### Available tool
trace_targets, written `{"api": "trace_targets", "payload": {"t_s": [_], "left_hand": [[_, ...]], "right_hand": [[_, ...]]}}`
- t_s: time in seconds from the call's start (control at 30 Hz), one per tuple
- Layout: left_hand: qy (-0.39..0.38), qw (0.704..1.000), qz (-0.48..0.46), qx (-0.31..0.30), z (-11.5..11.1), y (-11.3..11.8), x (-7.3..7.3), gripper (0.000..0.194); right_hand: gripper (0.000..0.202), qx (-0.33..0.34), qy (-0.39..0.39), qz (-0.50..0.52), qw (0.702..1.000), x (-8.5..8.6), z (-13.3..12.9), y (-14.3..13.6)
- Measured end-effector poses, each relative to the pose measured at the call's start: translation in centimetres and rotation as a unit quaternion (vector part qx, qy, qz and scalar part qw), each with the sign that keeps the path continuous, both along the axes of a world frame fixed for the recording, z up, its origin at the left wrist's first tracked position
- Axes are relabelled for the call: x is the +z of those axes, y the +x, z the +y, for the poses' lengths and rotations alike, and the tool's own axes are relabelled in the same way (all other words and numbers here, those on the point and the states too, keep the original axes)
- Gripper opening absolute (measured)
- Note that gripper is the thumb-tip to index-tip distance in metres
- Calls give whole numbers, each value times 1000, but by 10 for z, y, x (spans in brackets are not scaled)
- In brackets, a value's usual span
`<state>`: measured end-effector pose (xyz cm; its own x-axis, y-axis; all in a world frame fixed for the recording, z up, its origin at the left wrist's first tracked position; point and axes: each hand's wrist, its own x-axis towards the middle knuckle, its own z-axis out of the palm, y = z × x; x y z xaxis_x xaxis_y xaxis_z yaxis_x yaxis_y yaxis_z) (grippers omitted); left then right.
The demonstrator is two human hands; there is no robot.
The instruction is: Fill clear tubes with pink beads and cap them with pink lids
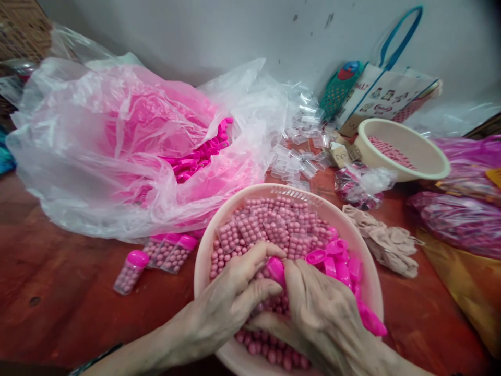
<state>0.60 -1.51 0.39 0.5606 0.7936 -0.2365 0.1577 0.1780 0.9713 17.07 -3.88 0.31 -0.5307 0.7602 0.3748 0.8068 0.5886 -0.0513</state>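
Observation:
My two hands meet over a pale pink basin (205,235) full of pink beads (270,350). Between them is a bright pink cap (276,270); any container under it is mostly hidden by my fingers. My left hand (230,297) pinches the cap from the left with thumb and index finger. Curled against its right side is my right hand (324,308), its fingertips partly out of sight. Clear containers of beads (254,227) lie at the basin's far side. Loose pink caps (340,263) are heaped along its right side.
Left of the basin stand capped bead containers (131,271). A large plastic bag of pink caps (199,156) spreads behind. Clear empty containers (293,162), a cream bowl of beads (403,125), a beige cloth (383,240) and purple-pink bags (457,219) lie toward the right.

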Motion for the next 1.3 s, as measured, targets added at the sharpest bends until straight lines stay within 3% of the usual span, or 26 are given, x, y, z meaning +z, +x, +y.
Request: {"api": "trace_targets", "payload": {"t_s": [0.3, 0.43, 0.53, 0.6, 0.67, 0.73, 0.77, 0.8, 0.87, 0.97, 1.03, 1.17, 1.3], "left_hand": [[28, 998, 56, 9, -3, -9, -4, 18], [17, 998, 58, 28, -2, -11, -5, 13], [-9, 998, 9, 62, 1, -9, -4, 12], [-42, 994, -52, 85, 2, -8, -4, 24], [-68, 989, -91, 99, 3, -7, -5, 35], [-77, 987, -99, 105, 2, -6, -6, 41], [-77, 987, -97, 106, 1, -6, -6, 43], [-73, 987, -93, 109, 0, -5, -6, 44], [-54, 988, -78, 119, -2, -5, -6, 46], [-15, 989, -51, 141, -6, -5, -5, 44], [2, 988, -48, 148, -7, -6, -5, 41], [59, 987, -6, 150, -10, -9, -8, 36], [115, 979, 63, 158, -11, -10, -11, 35]], "right_hand": [[10, 33, 29, -81, 996, -7, 3, -6], [15, 51, -16, -67, 996, -7, 7, -10], [15, 51, -113, 34, 992, 1, 14, -5], [31, 24, -232, 154, 960, 11, 19, 4], [40, -30, -341, 298, 891, 20, 24, 15], [32, -79, -384, 407, 825, 25, 28, 22], [26, -87, -377, 436, 813, 26, 29, 23], [21, -79, -357, 443, 818, 24, 30, 22], [18, -20, -291, 405, 867, 18, 29, 16], [32, 64, -183, 271, 943, 10, 24, 5], [44, 56, -140, 181, 972, 11, 20, -3], [38, 49, -68, 102, 991, 19, 18, -16], [42, 50, 5, 64, 997, 14, 20, -25]]}}
